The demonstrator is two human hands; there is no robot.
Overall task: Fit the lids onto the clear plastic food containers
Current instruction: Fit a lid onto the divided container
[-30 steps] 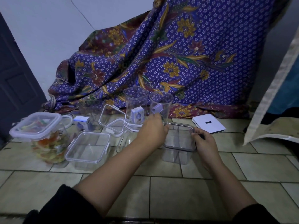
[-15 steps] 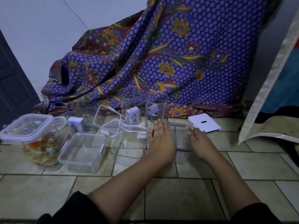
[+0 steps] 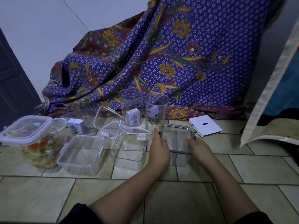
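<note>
Clear container [image 3: 177,138] stands upright, long axis away; left hand [image 3: 159,148] flat, right hand [image 3: 198,147] clasping.

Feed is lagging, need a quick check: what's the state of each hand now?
Left hand: open, straight fingers against the dark-rimmed container's left side.
Right hand: gripping its right edge.

Single head cam, wide-angle: looks fwd & down over both forearms onto tiled floor [image 3: 178,199]. Close range. Left hand [image 3: 159,147] & right hand [image 3: 198,147] flank divided clear container [image 3: 177,135] at centre, batik cloth [image 3: 186,54] at back.
</note>
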